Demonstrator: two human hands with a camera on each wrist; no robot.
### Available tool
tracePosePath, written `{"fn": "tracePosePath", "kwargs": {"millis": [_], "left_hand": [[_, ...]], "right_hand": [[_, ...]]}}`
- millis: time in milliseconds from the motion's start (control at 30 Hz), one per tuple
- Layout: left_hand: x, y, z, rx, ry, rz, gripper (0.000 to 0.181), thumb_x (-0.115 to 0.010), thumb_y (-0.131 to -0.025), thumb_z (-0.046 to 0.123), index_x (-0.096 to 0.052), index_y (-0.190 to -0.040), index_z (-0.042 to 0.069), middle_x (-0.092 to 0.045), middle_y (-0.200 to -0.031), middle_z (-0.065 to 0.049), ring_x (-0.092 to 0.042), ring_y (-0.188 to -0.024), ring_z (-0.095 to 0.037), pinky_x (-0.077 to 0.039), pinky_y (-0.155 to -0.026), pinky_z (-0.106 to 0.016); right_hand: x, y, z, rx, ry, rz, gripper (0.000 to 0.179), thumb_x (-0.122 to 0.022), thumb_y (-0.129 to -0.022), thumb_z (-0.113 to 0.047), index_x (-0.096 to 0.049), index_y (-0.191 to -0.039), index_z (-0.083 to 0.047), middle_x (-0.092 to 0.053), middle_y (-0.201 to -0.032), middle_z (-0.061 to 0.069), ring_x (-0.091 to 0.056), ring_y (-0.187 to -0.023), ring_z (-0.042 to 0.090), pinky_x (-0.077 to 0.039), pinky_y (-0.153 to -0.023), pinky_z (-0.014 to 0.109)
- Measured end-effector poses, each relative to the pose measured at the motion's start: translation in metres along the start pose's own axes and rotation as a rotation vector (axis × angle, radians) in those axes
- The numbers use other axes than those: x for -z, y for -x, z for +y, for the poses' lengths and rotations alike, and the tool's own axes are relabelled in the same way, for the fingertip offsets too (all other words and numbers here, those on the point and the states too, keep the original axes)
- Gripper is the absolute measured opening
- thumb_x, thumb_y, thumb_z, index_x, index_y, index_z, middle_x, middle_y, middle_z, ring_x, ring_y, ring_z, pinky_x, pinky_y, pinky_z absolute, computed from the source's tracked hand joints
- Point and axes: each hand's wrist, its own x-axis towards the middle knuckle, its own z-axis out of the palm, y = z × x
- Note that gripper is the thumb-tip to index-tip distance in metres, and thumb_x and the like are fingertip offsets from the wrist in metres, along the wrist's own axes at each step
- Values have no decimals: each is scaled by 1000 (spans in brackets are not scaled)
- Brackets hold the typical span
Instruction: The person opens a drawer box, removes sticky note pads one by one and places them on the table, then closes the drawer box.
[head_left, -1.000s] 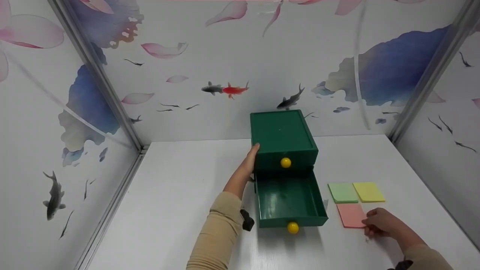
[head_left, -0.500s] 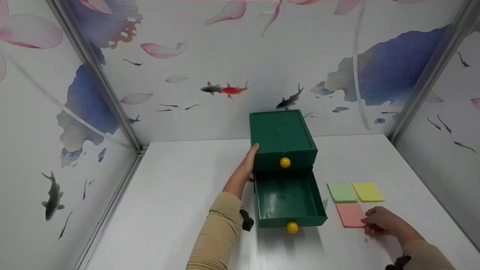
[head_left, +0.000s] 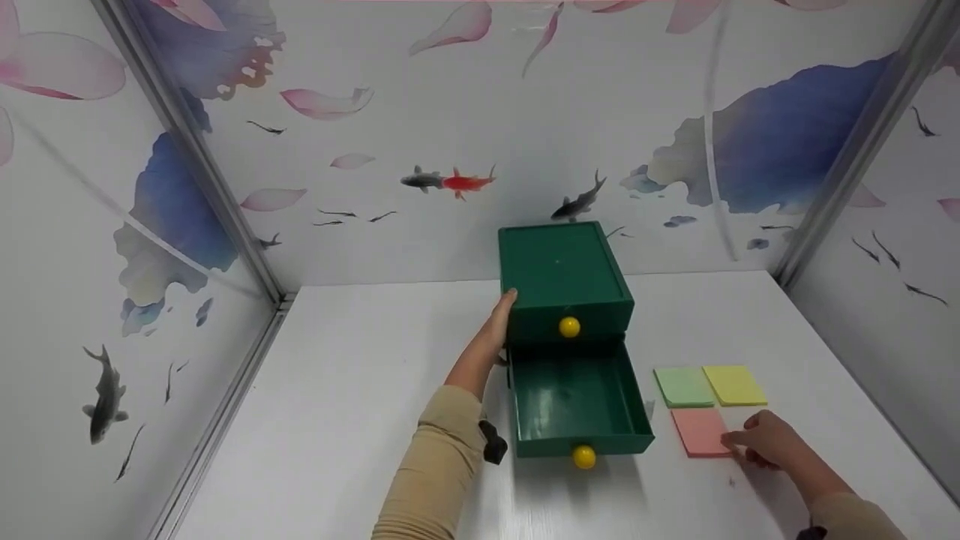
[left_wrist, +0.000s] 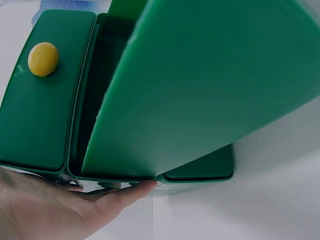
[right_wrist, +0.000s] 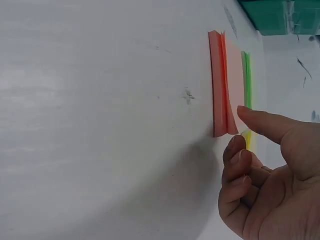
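Observation:
A green two-drawer box (head_left: 562, 262) stands on the table, its lower drawer (head_left: 574, 397) pulled out and nothing lying in it. Both drawers have round yellow knobs. My left hand (head_left: 498, 322) rests along the box's left side, fingers extended against the wall in the left wrist view. At the right lies a pink sticky note pad (head_left: 697, 433). My right hand (head_left: 772, 442) is at its near right corner, fingers curled. In the right wrist view, upper sheets (right_wrist: 235, 85) stand apart from the rest of the pad, their corner between thumb and index finger.
Just behind the pink pad lie a green sticky note pad (head_left: 684, 388) and a yellow one (head_left: 735, 385), side by side. White panels (head_left: 450, 240) printed with fish and petals enclose the table at the back and sides.
My right hand has shifted slightly at the pink pad's corner, its index finger now reaching straighter over the edge. The left hand and the box hold still.

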Motion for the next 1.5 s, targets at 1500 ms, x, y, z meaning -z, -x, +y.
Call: {"fn": "tracePosePath", "kwargs": {"millis": [1500], "left_hand": [[-1, 2, 0, 2, 0, -6, 92, -28, -89, 73, -10, -158, 14, -25, -150, -28, -33, -132, -48, -30, -98, -69]], "right_hand": [[-58, 75, -89, 400, -124, -151, 30, -70, -91, -22, -59, -104, 3, -69, -100, 13, -61, -87, 25, -53, -71, 42]]}}
